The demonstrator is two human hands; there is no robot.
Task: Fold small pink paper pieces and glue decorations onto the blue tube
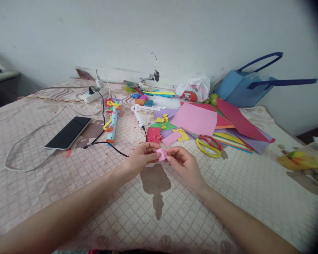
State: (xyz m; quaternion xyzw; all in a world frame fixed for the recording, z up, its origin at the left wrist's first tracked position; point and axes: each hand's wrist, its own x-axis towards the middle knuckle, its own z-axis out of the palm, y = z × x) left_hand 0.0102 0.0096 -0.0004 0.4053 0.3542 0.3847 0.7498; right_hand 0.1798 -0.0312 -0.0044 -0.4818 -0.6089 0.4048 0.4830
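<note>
A small pink paper piece (161,154) is held between both hands above the patterned tablecloth (116,211). My left hand (144,157) pinches its left side between thumb and fingers. At its right edge, the thumb and fingertips of my right hand (184,163) close on the same piece. Just behind the hands lie a red paper (153,134) with small scraps on it and a pink paper strip (171,138). Scissors with yellow and red handles (208,146) rest to the right, beyond my right hand.
A white glue gun (139,117) with a black cord stands behind the hands. Left are a phone (69,133), a decorated blue strip (112,123) and a power strip (93,95). Coloured sheets (194,118), a plastic bag (193,90) and a blue bag (241,88) occupy the right rear.
</note>
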